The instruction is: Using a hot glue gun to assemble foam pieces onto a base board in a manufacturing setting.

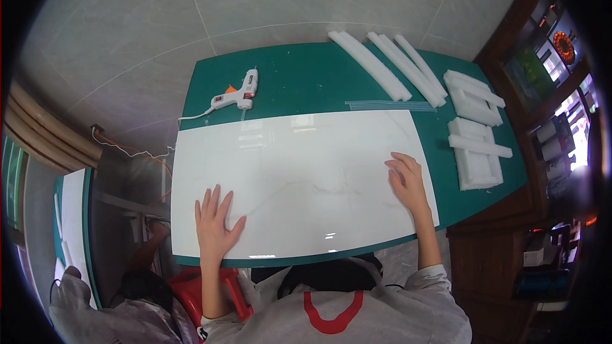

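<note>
A glossy white panel (299, 178) lies flat over the near part of the green tabletop (296, 79). Fingers spread, my left hand (217, 226) rests on the panel's left side. Toward its right edge, my right hand (407, 179) touches the surface with loosely bent fingers, nothing held in it. Beyond the panel, a white hot glue gun (241, 93) lies on its side with its cord running left. Clear glue sticks (392, 106) lie along the panel's far edge.
Several white foam strips (373, 67) lie at the far right. Two white foam frames (475, 153) sit along the right edge, each with a strip across it. A wooden cabinet (491, 248) stands right of the table. Another person (137, 302) is at the lower left, near a red stool (194, 290).
</note>
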Motion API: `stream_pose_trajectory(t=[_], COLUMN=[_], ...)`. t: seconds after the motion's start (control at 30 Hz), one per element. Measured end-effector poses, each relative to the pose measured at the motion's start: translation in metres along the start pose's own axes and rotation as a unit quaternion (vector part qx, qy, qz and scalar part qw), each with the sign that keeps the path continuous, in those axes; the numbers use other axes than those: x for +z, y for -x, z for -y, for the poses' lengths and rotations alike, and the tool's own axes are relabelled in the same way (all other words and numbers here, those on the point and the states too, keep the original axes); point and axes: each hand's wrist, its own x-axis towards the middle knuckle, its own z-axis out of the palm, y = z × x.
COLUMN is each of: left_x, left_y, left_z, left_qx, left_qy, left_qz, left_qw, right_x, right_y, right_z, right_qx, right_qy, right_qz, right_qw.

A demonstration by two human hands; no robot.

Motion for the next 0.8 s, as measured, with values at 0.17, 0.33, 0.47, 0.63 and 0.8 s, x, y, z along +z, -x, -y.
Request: stream_pose_trajectory(t=[0.17,0.33,0.47,0.63,0.8], left_x=[0.001,0.0,0.001,-0.001,-0.003], left_y=[0.0,0.0,0.001,-0.004,0.0], left_z=[0.0,-0.001,0.003,-0.003,0.001], left_qx=[-0.011,-0.005,-0.011,-0.006,-0.016], left_qy=[-0.002,-0.003,-0.008,-0.003,-0.007], left_qz=[0.009,0.01,0.015,0.017,0.017], left_qw=[1.0,1.0,1.0,1.0,1.0], right_x=[-0.002,-0.016,0.007,0.053,0.112], right_y=[-0.005,-0.04,-0.091,-0.169,-0.222], right_z=[0.003,0.01,0.009,-0.02,-0.027], right_qx=[0.004,0.005,-0.095,-0.097,-0.065], right_qy=[0.006,0.033,0.049,-0.057,-0.125], right_qz=[0.012,0.127,0.074,0.043,0.088], right_qw=[1.0,0.991,0.991,0.993,0.986])
